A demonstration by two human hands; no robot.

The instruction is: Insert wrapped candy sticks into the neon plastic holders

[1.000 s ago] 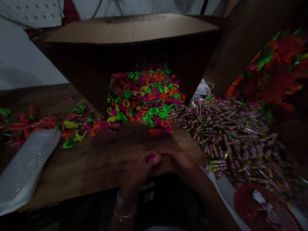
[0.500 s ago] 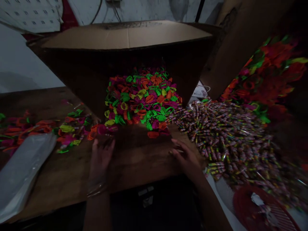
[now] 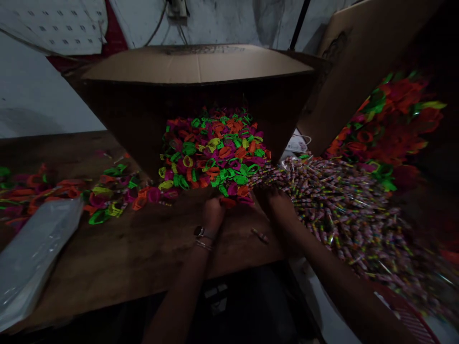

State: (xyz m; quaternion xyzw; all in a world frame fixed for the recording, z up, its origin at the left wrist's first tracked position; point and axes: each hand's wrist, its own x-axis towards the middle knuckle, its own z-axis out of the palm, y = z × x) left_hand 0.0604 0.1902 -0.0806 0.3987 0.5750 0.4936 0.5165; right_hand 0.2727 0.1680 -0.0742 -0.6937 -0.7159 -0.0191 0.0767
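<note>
My left hand (image 3: 214,212) is closed at the front of a heap of bright plastic toy watches (image 3: 218,153), its fingers on an orange toy watch (image 3: 228,203). A watch and bracelets are on that wrist. My right hand (image 3: 281,205) is at the near left edge of a pile of small wrapped candy sticks (image 3: 330,191). Its fingers are curled and in shadow, so what they hold is hidden. One loose candy stick (image 3: 260,235) lies on the wooden table (image 3: 143,258) between my forearms.
An open cardboard box (image 3: 197,67) lies on its side behind the heap. Clear plastic bags (image 3: 39,253) are stacked at left, beside more scattered toy watches (image 3: 107,196). A second cardboard piece (image 3: 337,71) and more bright plastic pieces (image 3: 394,119) stand at right. A red basket (image 3: 405,310) is at lower right.
My left hand has moved right to the orange toy watch and closed. The right hand has moved forward to the candy pile. A loose candy stick now lies where the right hand was.
</note>
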